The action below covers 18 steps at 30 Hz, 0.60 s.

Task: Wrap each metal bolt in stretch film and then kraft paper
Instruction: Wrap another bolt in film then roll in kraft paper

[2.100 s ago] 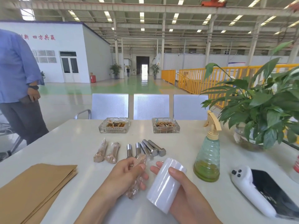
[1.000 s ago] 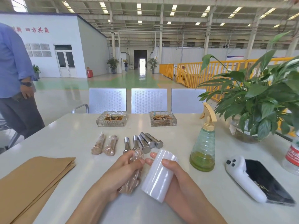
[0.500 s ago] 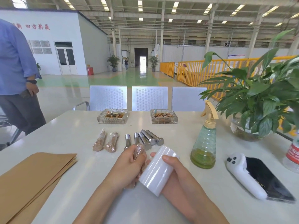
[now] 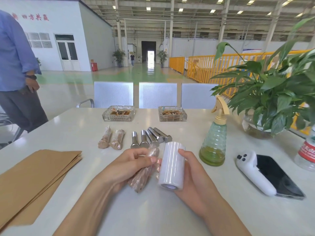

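My left hand (image 4: 127, 167) grips a bolt wrapped in brown paper and clear film (image 4: 143, 174), held slanted above the white table (image 4: 71, 126). Right beside it my right hand (image 4: 192, 169) holds a white roll of stretch film (image 4: 172, 166) upright, touching the bolt. Behind my hands lie several bare metal bolts (image 4: 151, 137) in a row. Two wrapped bolts (image 4: 111, 139) lie to their left. A stack of kraft paper sheets (image 4: 32, 178) lies at the near left.
Two glass ashtrays (image 4: 118, 113) stand at the back. A green spray bottle (image 4: 214, 142), a potted plant (image 4: 272, 99), a phone in a white holder (image 4: 267, 176) and a water bottle (image 4: 307, 152) are on the right. A person in a blue shirt (image 4: 15, 65) stands at the left.
My hands have drawn together and risen slightly; the roll now stands more upright against the wrapped bolt. The view has tilted a little. The bolts on the table have not moved.
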Tool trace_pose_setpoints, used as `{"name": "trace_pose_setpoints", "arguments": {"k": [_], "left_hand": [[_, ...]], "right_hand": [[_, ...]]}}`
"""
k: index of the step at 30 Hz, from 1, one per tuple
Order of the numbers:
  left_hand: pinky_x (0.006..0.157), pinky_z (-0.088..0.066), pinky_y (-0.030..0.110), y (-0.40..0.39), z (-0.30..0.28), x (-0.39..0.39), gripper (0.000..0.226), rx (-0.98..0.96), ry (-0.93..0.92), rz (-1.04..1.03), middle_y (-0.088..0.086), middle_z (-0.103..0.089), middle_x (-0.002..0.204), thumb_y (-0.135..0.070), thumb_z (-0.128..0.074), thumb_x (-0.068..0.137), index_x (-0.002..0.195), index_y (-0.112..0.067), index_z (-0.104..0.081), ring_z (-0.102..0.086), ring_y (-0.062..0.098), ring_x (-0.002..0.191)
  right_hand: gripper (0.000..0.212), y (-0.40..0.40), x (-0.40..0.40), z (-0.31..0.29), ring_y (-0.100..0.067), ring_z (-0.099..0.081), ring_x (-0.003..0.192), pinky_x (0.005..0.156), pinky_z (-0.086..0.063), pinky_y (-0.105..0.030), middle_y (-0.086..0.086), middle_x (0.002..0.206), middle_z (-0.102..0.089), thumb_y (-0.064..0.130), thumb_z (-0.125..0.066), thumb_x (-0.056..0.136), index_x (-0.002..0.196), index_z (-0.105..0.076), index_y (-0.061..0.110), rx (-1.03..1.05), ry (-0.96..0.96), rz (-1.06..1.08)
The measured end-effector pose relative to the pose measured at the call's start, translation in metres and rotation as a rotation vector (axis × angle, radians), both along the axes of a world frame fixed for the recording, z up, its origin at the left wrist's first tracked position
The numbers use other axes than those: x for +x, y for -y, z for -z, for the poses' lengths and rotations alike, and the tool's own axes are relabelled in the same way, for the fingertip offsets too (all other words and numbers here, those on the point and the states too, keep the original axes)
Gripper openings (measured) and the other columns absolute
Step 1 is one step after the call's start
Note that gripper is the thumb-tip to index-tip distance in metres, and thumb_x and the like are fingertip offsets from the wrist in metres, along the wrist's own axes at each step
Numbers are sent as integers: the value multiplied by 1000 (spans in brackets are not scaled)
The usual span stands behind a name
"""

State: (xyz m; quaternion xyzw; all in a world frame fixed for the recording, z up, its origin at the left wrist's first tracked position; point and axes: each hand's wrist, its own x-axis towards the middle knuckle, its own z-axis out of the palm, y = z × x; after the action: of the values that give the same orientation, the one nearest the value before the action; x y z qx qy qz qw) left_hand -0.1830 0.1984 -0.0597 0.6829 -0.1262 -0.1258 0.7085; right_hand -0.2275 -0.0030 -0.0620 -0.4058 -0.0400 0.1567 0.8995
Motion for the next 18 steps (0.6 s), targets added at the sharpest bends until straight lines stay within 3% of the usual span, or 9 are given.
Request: {"name": "trace_pose_setpoints", "arguments": {"k": [3, 6, 8, 11, 14, 16, 18], "left_hand": [[65, -52, 22, 4, 0, -2, 17, 7, 23, -20, 17, -76, 97, -19, -71, 95, 105, -6, -75, -70, 20, 83], [57, -51, 20, 13, 2, -4, 10, -47, 21, -56, 5, -72, 82, -19, -63, 100, 100, -12, -71, -66, 14, 68], [59, -54, 25, 18, 5, -2, 12, -66, 15, -109, 9, -70, 87, -21, -63, 101, 109, -14, -69, -66, 19, 75], [56, -53, 33, 18, 7, -1, 19, -55, 10, -179, 16, -62, 90, -26, -64, 101, 115, -12, -64, -60, 29, 75], [55, -45, 35, 18, 8, 0, 27, 2, 62, -222, 22, -63, 86, -27, -61, 103, 119, -7, -56, -53, 33, 70], [63, -47, 40, 19, 10, -1, 26, 22, 110, -247, 30, -65, 93, -28, -60, 103, 118, -7, -57, -57, 33, 76], [74, -50, 40, 20, 10, -2, 26, 49, 159, -251, 23, -72, 100, -31, -60, 103, 115, -8, -61, -65, 26, 85]], "right_hand": [[45, -2, -1, 0, -26, -70, 107, 90, -56, -41, -17, 124, -71, 38, -54, 101, 132, -68, 10, -18, 5, -11], [50, -5, 0, -2, -28, -70, 104, 86, -58, -41, -17, 120, -71, 41, -52, 101, 140, -59, 10, -25, -3, -5], [51, -8, 0, -3, -28, -70, 113, 97, -57, -44, -16, 126, -71, 41, -49, 102, 142, -56, 11, -36, -4, -4], [55, -9, 1, 0, -38, -56, 134, 116, -38, -58, -22, 141, -61, 42, -49, 103, 147, -50, 9, -22, -21, -10], [59, -9, 2, 1, -36, -59, 132, 114, -42, -57, -19, 138, -64, 43, -56, 96, 145, -52, 10, -33, -16, -17], [56, -9, 2, 1, -33, -62, 129, 111, -47, -55, -16, 135, -67, 42, -56, 95, 142, -55, 11, -57, -8, -25], [50, -9, 1, 2, -30, -64, 127, 108, -50, -53, -12, 136, -68, 41, -53, 99, 139, -57, 12, -70, 2, -44]]}}
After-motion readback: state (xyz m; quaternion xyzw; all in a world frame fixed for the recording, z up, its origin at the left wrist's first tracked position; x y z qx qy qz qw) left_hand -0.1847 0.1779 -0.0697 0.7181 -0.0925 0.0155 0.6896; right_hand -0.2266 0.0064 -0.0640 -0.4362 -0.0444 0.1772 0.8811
